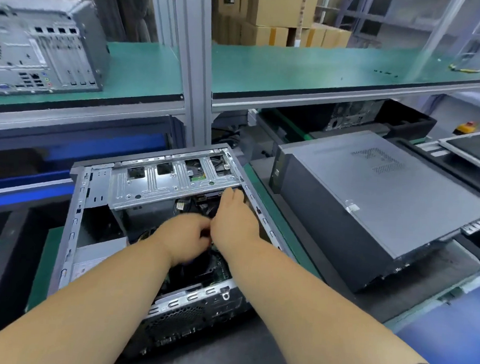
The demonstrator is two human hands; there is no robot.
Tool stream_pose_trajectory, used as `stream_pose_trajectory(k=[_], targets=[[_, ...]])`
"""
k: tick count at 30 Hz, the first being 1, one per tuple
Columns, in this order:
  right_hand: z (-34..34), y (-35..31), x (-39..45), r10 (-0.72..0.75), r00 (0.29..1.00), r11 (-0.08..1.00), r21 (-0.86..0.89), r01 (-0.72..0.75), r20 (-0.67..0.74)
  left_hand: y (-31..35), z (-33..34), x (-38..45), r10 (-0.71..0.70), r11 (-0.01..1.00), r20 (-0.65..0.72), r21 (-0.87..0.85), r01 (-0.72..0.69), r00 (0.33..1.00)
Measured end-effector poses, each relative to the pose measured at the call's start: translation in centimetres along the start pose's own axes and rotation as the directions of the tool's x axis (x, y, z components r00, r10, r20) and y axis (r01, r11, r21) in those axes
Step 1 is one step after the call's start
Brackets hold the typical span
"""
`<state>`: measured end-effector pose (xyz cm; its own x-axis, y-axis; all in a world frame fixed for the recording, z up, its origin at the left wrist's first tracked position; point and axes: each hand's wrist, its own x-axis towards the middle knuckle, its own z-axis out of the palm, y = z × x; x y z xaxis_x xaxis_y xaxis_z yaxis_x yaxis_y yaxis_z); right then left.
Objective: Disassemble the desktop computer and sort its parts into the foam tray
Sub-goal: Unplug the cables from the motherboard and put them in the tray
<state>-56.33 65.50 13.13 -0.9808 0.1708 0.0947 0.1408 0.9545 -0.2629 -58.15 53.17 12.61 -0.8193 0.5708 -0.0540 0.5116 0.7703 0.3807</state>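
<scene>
From the head view, the open desktop computer lies on the green worktop just left of a closed computer case, both hands inside its walls below the drive cage: left hand fingers curled on something hidden, right hand fingers extended, its grip unclear.
</scene>
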Motion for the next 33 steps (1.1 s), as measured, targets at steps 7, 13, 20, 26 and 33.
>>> stream_pose_trajectory(k=[7, 13, 20, 26, 33], targets=[[-0.5, 0.6, 0.7, 0.008, 0.961, 0.966, -0.249, 0.063, 0.276, 1.9, -0.2, 0.2, -0.225, 0.963, 0.151, -0.113, 0.243, 0.962], [-2.8, 3.2, 3.0, -0.449, 0.869, 0.787, -0.368, 0.495, 0.208, 3.8, 0.2, 1.0, -0.469, 0.822, -0.021, -0.375, 0.428, 0.883], [-3.0, 5.3, 3.6, -0.282, 0.96, 0.908, 0.325, 0.264, 0.007, 7.0, 1.6, 3.4, -0.6, 0.499, 0.025, -0.769, 0.399, 0.799], [-3.4, 5.5, 3.3, -0.238, 0.971, 0.843, 0.489, 0.223, -0.033, 7.3, 2.2, 5.9, -0.758, -0.019, 0.248, -0.933, 0.359, 0.604], [-2.7, 5.7, 3.7, -0.12, 0.989, 0.797, 0.586, 0.145, -0.082, 7.5, 2.8, 7.2, -0.8, 0.192, 0.069, -0.912, 0.363, 0.596]])
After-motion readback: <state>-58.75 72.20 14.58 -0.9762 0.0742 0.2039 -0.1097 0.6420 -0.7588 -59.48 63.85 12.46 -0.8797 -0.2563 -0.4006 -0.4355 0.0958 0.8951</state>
